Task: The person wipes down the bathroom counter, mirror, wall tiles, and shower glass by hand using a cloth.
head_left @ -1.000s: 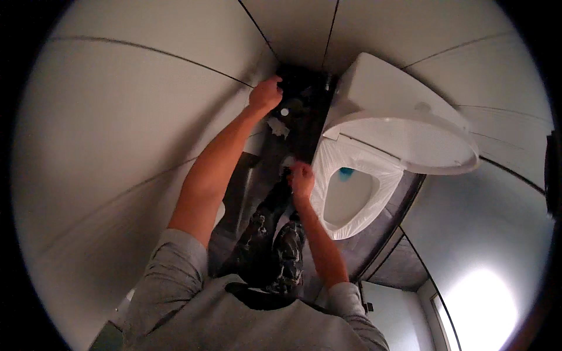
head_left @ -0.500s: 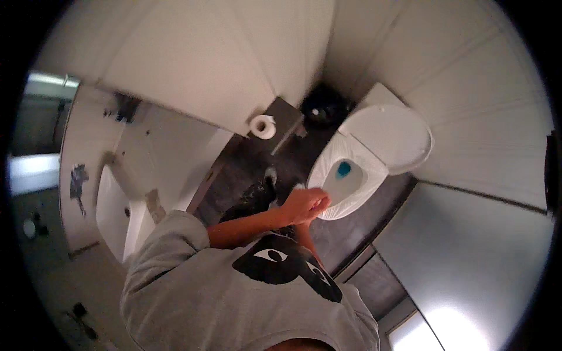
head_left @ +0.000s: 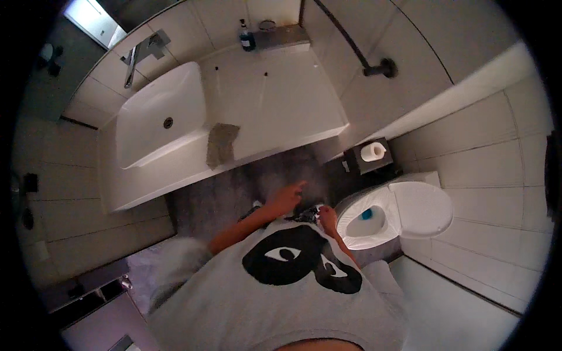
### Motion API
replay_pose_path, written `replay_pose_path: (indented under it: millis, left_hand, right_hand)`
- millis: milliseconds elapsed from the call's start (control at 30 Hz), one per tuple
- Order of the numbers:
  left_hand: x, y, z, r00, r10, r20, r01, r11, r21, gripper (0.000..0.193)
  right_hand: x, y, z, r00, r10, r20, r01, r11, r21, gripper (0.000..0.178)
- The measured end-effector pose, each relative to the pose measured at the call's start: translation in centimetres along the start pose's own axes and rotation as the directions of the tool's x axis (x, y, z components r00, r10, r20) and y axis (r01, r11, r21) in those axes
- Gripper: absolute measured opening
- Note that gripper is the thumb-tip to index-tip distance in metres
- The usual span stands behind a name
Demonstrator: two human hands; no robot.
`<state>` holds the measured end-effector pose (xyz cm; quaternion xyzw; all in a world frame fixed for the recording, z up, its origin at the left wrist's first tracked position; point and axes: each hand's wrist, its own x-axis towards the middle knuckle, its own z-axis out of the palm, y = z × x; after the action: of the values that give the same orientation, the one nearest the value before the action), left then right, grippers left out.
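Note:
My left hand [head_left: 287, 199] is in front of my body, over the dark floor, at the left. A finger points outward, and nothing shows in this hand. My right hand [head_left: 327, 216] is curled close to my shirt, between the left hand and the toilet [head_left: 346, 233]. A small white patch shows at its fingers; whether it is held cannot be made out. The toilet stands at the right with its lid [head_left: 424, 209] raised, a thin white cover over the seat and a blue patch in the bowl.
A long white counter [head_left: 281, 111] runs ahead, with a sink [head_left: 161, 120], a wall tap [head_left: 133, 61], a brownish-grey cloth [head_left: 221, 146] and a dark soap bottle [head_left: 246, 40]. A toilet roll [head_left: 373, 152] sits on a dark box. A dark rail [head_left: 345, 35] crosses the wall.
The view has swung left, bringing the sink and counter into the middle and the toilet to the right. My hands, together beside the toilet before, are now apart.

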<state>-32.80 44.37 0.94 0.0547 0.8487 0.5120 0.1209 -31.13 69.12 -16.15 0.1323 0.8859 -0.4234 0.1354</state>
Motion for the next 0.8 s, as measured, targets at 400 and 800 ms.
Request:
replay_pose_path:
  millis: [400,800]
  left_hand:
    - [-23.3,-26.6,-14.9,0.652,-0.467,-0.597,0.393,0.882,-0.261,0.023]
    - [-22.4,-23.9,-11.5,0.518,-0.829,-0.211,0.193,0.354,-0.915,0.033]
  right_hand:
    - [-1.1,-28.8,11.1,0.803,-0.477,0.357,0.456,0.878,0.147,0.026]
    - [22.7,-44.4,21.1,0.956,-0.277,-0.098,0.164,0.781,-0.603,0.043]
